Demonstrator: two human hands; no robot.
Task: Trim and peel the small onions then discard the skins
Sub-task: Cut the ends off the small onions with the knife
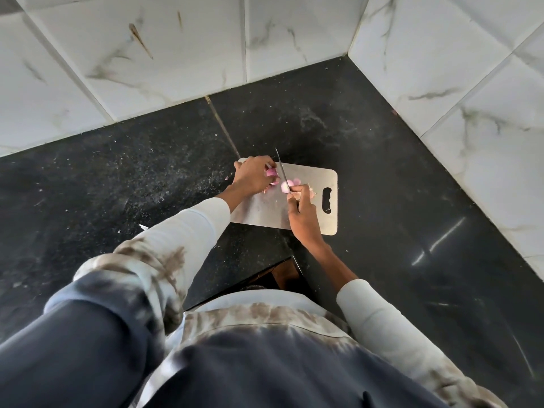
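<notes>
A steel cutting board (pixel 309 213) with a handle slot lies on the black counter. My left hand (pixel 254 176) curls over a small pink onion (pixel 271 173) at the board's far left corner. My right hand (pixel 303 214) grips a knife (pixel 281 169), its thin blade pointing away from me and standing just right of that onion. A few peeled pink onions (pixel 290 184) lie beside the blade near my right fingertips. Pale skins (pixel 312 193) sit on the board behind my right fingers.
The black granite counter (pixel 147 178) is speckled with crumbs and skin bits left of the board. White marble-look tiled walls (pixel 441 69) meet in a corner behind and to the right. The counter's front edge runs just below the board.
</notes>
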